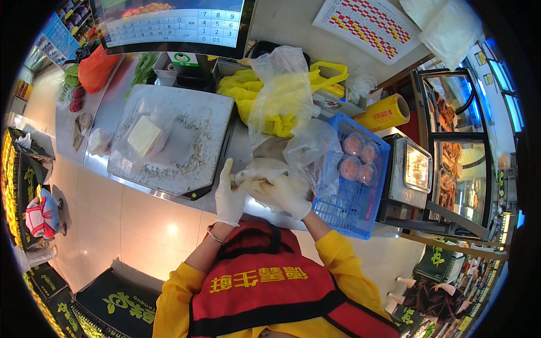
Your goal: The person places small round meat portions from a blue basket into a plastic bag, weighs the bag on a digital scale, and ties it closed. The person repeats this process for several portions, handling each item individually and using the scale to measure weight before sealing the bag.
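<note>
Both my hands wear thin white gloves and meet at the counter's front edge. My right hand (291, 196) rests over a clear plastic bag (264, 194) and grips it; its brownish contents are too blurred to name. My left hand (230, 198) takes the bag's left side, one finger pointing up. Just beyond lies a grey-brown item (270, 148), partly covered by loose clear plastic bags (317, 148). Left of my hands, a white block resembling tofu (145, 135) lies in clear plastic on a worn metal weighing platform (181, 110).
A blue plastic basket (351, 207) at right holds several round clear tubs (351, 167). Behind are yellow bags (241, 88) and a yellow film roll (386, 112). A touchscreen (173, 25) overhangs the counter's back. Farther right stands a glass food case (450, 177). People stand at both sides.
</note>
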Available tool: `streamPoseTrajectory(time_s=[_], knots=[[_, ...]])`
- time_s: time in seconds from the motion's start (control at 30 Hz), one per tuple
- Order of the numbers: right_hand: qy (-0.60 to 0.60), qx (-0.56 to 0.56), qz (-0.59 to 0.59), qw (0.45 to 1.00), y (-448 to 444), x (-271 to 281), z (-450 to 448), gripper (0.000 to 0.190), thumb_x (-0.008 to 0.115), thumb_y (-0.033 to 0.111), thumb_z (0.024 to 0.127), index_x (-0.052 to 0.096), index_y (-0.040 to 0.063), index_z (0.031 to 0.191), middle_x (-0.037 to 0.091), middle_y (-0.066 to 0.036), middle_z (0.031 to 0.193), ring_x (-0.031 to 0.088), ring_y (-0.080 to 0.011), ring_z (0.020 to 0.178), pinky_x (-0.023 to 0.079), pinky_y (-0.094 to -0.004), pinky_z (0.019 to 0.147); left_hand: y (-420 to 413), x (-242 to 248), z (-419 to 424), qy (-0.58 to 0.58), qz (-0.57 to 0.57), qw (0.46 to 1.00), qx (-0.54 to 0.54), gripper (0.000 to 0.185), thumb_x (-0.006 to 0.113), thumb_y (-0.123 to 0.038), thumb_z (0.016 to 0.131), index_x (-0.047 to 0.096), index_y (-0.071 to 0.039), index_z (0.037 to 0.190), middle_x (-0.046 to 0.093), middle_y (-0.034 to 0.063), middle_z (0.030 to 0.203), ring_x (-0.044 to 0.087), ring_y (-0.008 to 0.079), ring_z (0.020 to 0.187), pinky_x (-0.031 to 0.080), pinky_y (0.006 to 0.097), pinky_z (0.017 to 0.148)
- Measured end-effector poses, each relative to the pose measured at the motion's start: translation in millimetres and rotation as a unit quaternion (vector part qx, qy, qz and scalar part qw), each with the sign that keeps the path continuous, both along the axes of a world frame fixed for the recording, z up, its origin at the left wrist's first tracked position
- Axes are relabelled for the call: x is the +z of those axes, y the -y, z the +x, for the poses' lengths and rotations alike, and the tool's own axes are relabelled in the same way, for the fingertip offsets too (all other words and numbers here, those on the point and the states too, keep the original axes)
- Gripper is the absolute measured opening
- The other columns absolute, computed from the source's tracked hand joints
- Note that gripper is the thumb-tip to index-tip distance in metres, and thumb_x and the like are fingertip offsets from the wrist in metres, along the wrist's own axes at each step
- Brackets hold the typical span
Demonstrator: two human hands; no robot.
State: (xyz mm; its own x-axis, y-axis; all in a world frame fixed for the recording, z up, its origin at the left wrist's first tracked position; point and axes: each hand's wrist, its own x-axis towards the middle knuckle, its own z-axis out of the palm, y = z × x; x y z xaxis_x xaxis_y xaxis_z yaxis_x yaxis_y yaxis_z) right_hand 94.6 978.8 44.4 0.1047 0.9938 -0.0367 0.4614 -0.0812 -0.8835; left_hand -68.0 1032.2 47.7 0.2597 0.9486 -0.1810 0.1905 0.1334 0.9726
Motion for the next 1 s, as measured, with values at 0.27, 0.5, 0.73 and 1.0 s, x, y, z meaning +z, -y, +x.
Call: streamPoseTrajectory(time_s=[0.27, 0.5, 0.73, 1.0], knots=[[0.194, 0.179, -0.012, 0.964, -49.0, -35.7, 17.2, 0.032, 0.056, 0.036, 0.090, 0.071, 0.007, 0.092, 0.070, -0.016, 0.093, 0.065, -0.0329, 0.087, 0.049, -0.0427, 0.078, -2.5, -2.6, -4.7, 0.111, 0.015, 0.994, -0.009, 0.058, 0.059, 0.011, 0.081, 0.050, -0.003, 0.136, 0.053, -0.0027, 0.081, 0.049, 0.0047, 0.071, 0.045, 0.0195, 0.068], [0.248, 0.199, 0.104, 0.942, -32.7, -48.7, 24.7, 0.029, 0.053, 0.029, 0.093, 0.065, 0.012, 0.113, 0.064, -0.012, 0.115, 0.059, -0.0312, 0.105, 0.047, -0.0409, 0.090, -5.2, 4.8, -4.3, 0.118, 0.006, 0.993, -0.015, 0.055, 0.060, 0.010, 0.083, 0.050, -0.004, 0.136, 0.054, -0.0021, 0.082, 0.052, 0.0049, 0.073, 0.047, 0.0201, 0.069], [0.204, 0.120, 0.130, 0.963, -34.2, -68.4, 19.3, 0.021, 0.057, 0.023, 0.090, 0.070, 0.011, 0.101, 0.068, -0.012, 0.104, 0.062, -0.0289, 0.097, 0.049, -0.0387, 0.086, -5.1, 2.7, -1.9, 0.116, -0.002, 0.993, 0.002, 0.058, 0.061, 0.010, 0.079, 0.055, -0.006, 0.134, 0.056, -0.0020, 0.081, 0.050, 0.0051, 0.071, 0.046, 0.0200, 0.066], [0.227, 0.049, 0.074, 0.970, -5.8, -25.4, 5.3, 0.026, 0.059, 0.016, 0.090, 0.065, 0.007, 0.113, 0.065, -0.015, 0.112, 0.060, -0.0333, 0.103, 0.047, -0.0380, 0.092, -2.8, 13.4, -6.7, 0.054, 0.065, 0.996, -0.027, 0.057, 0.065, 0.006, 0.081, 0.051, -0.005, 0.135, 0.060, 0.0011, 0.087, 0.056, 0.0080, 0.079, 0.049, 0.0223, 0.072]])
